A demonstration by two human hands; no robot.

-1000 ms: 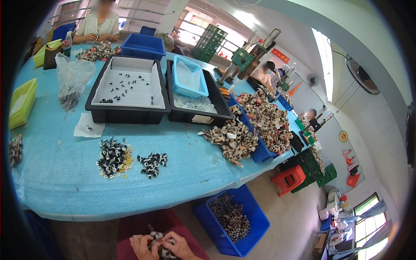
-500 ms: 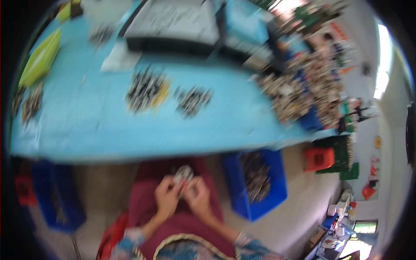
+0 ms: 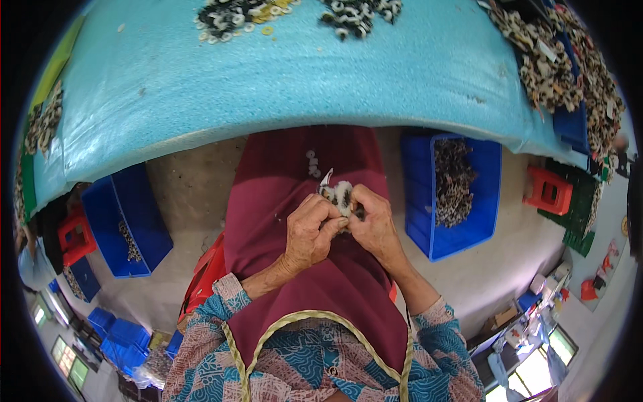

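Above my lap, my left hand point(image 3: 309, 231) and my right hand point(image 3: 372, 221) meet around a small furry plush piece point(image 3: 342, 194), white with black and brownish patches. A white tag point(image 3: 327, 177) sticks up from it. Both thumbs and forefingers pinch the piece from its near side, and its lower part is hidden by the fingers. A few small white rings point(image 3: 311, 163) lie beyond it on the maroon apron point(image 3: 268, 201).
On the blue-covered table point(image 3: 234, 87) sit a pile of black pieces with white rings point(image 3: 231, 19), some yellow rings point(image 3: 268, 30) and a second dark pile point(image 3: 358, 17). Many plush pieces point(image 3: 542, 63) heap at the right. Blue bins stand left point(image 3: 127, 221) and right point(image 3: 485, 194).
The view has tilted down, so the table sits higher in the picture and the lap is sharper. Both hands stay together on the plush piece, with their finger grip slightly changed.
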